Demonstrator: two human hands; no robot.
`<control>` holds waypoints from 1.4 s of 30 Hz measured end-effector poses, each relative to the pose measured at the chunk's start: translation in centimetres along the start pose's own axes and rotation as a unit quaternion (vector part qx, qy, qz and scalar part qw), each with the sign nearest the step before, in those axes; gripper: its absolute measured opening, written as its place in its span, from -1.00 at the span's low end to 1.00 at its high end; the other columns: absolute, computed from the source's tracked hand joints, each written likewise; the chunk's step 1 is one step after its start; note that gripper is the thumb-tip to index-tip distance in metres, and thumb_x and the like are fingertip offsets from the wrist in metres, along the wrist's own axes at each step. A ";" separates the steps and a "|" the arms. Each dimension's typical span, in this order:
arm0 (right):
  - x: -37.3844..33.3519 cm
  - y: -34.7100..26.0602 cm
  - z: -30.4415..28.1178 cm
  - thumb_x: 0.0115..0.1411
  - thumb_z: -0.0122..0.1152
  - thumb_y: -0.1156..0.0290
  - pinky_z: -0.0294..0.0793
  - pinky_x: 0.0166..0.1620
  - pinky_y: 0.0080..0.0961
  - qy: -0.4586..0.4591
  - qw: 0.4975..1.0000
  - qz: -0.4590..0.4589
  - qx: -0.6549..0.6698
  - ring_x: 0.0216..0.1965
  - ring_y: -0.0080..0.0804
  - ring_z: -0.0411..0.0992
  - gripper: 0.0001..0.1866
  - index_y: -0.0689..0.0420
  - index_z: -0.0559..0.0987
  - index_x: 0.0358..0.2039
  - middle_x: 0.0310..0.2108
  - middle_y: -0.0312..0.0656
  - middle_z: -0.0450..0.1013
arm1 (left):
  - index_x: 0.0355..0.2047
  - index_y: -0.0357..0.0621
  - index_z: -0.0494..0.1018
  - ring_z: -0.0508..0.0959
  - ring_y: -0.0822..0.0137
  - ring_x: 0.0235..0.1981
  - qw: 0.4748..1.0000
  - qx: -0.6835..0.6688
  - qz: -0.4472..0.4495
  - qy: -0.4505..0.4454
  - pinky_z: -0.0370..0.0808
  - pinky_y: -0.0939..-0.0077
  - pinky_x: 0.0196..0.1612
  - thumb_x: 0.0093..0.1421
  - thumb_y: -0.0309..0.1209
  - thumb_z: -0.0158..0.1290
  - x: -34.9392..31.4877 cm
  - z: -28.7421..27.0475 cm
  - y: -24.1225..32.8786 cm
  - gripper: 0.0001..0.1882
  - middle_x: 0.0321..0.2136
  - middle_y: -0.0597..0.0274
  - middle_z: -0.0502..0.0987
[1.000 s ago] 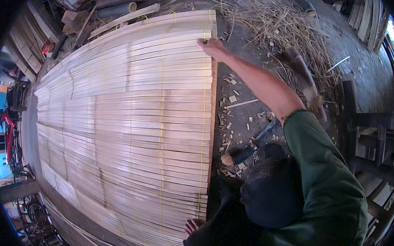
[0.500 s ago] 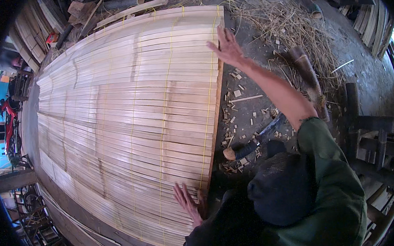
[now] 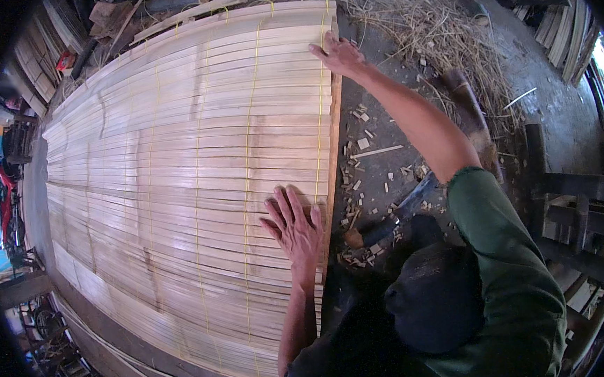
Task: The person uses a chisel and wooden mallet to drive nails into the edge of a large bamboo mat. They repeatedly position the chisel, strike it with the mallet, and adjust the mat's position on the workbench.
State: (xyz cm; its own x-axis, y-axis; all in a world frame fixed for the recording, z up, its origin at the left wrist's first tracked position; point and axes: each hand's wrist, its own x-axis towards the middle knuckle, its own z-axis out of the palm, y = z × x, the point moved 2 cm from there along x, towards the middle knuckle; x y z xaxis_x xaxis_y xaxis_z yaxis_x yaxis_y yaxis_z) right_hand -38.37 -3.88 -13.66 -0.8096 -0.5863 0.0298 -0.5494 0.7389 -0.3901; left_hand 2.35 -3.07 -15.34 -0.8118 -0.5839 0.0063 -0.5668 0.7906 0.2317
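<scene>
A wide mat of pale bamboo slats [image 3: 176,197], bound with several thin yellow cords, lies in front of me. My left hand [image 3: 297,234] rests flat on the slats near the mat's right edge, palm down and fingers spread. Farther off, my right hand [image 3: 341,54] lies over the same edge close to the far corner, its fingers apart and touching the slat ends. A yellow cord [image 3: 322,110] runs along that edge close to both hands. Neither hand holds anything. Beneath the slat ends a brown wooden edge [image 3: 333,155] shows.
Small wood offcuts [image 3: 363,143] litter the dark floor right of the mat. A long tool-like thing with a tan end [image 3: 353,238] lies there. Beyond are a heap of shavings [image 3: 445,38] and a thick bamboo pole [image 3: 468,103]. Dark wooden framing [image 3: 582,186] stands at right.
My left hand has slid away from me along the mat's right edge, with more of its forearm showing. My right hand has shifted slightly, its fingers more bent. The whole view has moved a little.
</scene>
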 end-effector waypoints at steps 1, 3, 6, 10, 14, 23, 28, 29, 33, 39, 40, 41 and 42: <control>0.2 0.5 -1.0 0.35 -0.15 -0.14 0.39 0.11 0.00 -0.004 1.000 0.000 0.018 0.07 0.21 0.39 -0.25 0.26 0.19 0.28 0.06 0.16 0.41 | 0.40 -0.10 -0.01 -0.11 -0.26 0.41 1.000 -0.008 0.002 -0.003 -0.24 -0.39 0.33 0.34 0.01 -0.17 0.2 0.1 0.1 -0.26 0.42 -0.01 -0.04; -3.5 -0.3 -2.7 0.37 -0.06 0.06 0.47 -0.12 -0.02 0.132 0.972 -0.121 0.153 -0.17 0.24 0.47 -0.47 0.24 0.35 0.13 -0.20 0.17 0.51 | 0.39 -0.12 0.01 -0.12 -0.25 0.41 1.000 -0.009 -0.011 -0.006 -0.23 -0.37 0.34 0.34 -0.02 -0.15 -0.2 -0.4 -0.6 -0.27 0.41 -0.01 -0.03; -13.5 0.0 -3.3 0.38 -0.02 0.27 0.47 -0.23 -0.08 0.095 0.971 -0.137 0.171 -0.22 0.19 0.47 -0.68 0.24 0.43 -0.02 -0.29 0.15 0.49 | 0.34 -0.18 0.09 0.06 -0.25 0.35 0.994 -0.048 -0.023 0.100 -0.04 -0.26 0.33 0.31 -0.07 -0.07 -0.8 0.1 -1.0 -0.30 0.32 -0.06 0.15; -30.4 1.3 -3.1 0.30 0.11 0.45 0.54 -0.26 -0.19 -0.012 0.981 -0.036 0.190 -0.24 0.00 0.55 -0.73 0.20 0.47 0.00 -0.25 0.04 0.54 | 0.24 -0.22 0.24 0.25 -0.12 0.21 0.964 -0.242 0.112 -0.016 0.10 0.01 0.30 0.24 -0.10 0.05 -3.6 2.4 3.0 -0.34 0.19 -0.06 0.28; -38.9 1.2 -5.6 0.28 0.14 0.46 0.55 -0.25 -0.30 -0.106 0.955 0.012 0.278 -0.21 -0.17 0.56 -0.72 0.17 0.49 0.01 -0.19 0.02 0.52 | 0.15 -0.19 0.31 0.33 0.00 0.12 0.962 -0.165 0.198 -0.089 0.21 0.13 0.23 0.20 -0.07 0.06 -7.0 4.0 7.4 -0.38 0.09 -0.01 0.35; -41.4 3.8 -7.5 0.26 0.13 0.53 0.51 -0.22 -0.39 -0.120 0.957 0.049 0.258 -0.21 -0.24 0.51 -0.75 0.14 0.53 -0.04 -0.22 -0.05 0.48 | 0.12 -0.22 0.27 0.44 0.02 0.03 0.927 -0.122 0.298 -0.191 0.32 0.10 0.10 0.22 -0.12 0.05 -7.9 6.6 10.3 -0.43 0.01 -0.07 0.42; -37.8 5.7 -10.2 0.24 0.14 0.53 0.48 -0.11 -0.29 0.068 0.955 0.080 0.276 -0.15 -0.11 0.49 -0.72 0.19 0.52 -0.02 -0.16 0.01 0.48 | 0.11 -0.23 0.29 0.59 -0.13 -0.20 0.926 -0.223 0.167 -0.256 0.50 0.01 -0.09 0.23 -0.11 0.07 -8.1 3.4 11.2 -0.43 -0.23 -0.16 0.57; -37.2 7.3 -11.0 0.24 0.15 0.52 0.46 -0.06 -0.25 0.106 0.957 0.094 0.254 -0.11 -0.07 0.47 -0.70 0.19 0.51 -0.01 -0.13 0.03 0.47 | 0.10 -0.24 0.31 0.61 -0.14 -0.23 0.910 -0.226 0.114 -0.329 0.52 0.02 -0.12 0.23 -0.10 0.08 -7.9 1.6 11.5 -0.43 -0.29 -0.16 0.59; -36.0 18.0 -12.7 0.21 0.24 0.23 0.13 0.29 -0.09 0.198 0.973 0.060 -0.098 0.27 0.16 0.16 -0.32 0.06 0.25 0.30 0.21 0.16 0.26 | -0.03 -0.27 0.42 0.65 0.02 -0.33 0.899 -0.375 0.050 -0.222 0.55 0.15 -0.24 0.23 -0.14 0.12 -7.6 -1.6 10.1 -0.54 -0.42 -0.09 0.61; -37.8 28.9 -12.0 0.11 0.34 0.09 0.30 0.19 -0.05 0.013 0.974 0.228 -0.005 0.17 0.12 0.34 0.03 -0.09 -0.09 0.45 0.17 0.15 0.34 | -0.24 -0.29 0.43 0.42 0.43 -0.58 0.797 -0.530 -0.173 -0.232 0.39 0.46 -0.52 0.29 -0.19 0.10 -5.2 -4.4 8.0 -0.65 -0.56 0.23 0.47; -37.7 29.0 -11.6 0.11 0.35 0.09 0.35 0.15 -0.07 0.016 0.976 0.217 0.006 0.14 0.13 0.37 0.04 -0.08 -0.09 0.45 0.13 0.14 0.37 | -0.30 -0.26 0.42 0.38 0.48 -0.65 0.837 -0.493 -0.156 -0.180 0.32 0.53 -0.60 0.33 -0.19 0.05 -4.4 -5.3 8.2 -0.68 -0.61 0.29 0.41; -37.9 29.0 -11.9 0.10 0.36 0.09 0.39 0.10 -0.08 0.020 0.977 0.211 0.006 0.10 0.13 0.40 0.05 -0.07 -0.09 0.45 0.10 0.12 0.41 | -0.30 -0.25 0.42 0.37 0.49 -0.67 0.841 -0.495 -0.149 -0.161 0.32 0.54 -0.62 0.35 -0.19 0.03 -3.5 -5.0 8.7 -0.68 -0.63 0.30 0.40; -38.1 28.9 -12.1 0.09 0.37 0.09 0.43 0.06 -0.09 0.024 0.978 0.206 0.005 0.07 0.13 0.43 0.06 -0.06 -0.10 0.44 0.06 0.11 0.45 | -0.30 -0.24 0.43 0.37 0.49 -0.69 0.843 -0.499 -0.142 -0.142 0.31 0.55 -0.63 0.36 -0.18 0.02 -2.6 -4.8 8.9 -0.68 -0.64 0.30 0.40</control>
State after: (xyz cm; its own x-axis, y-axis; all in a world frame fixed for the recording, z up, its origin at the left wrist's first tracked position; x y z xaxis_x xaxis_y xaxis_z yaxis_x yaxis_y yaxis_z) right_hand -25.88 43.87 -14.95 -0.9708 -0.2231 -0.0880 -0.1731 0.9059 -0.3865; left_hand 0.11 4.57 -8.60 -0.7448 -0.5439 -0.3866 -0.4584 -0.0040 0.8887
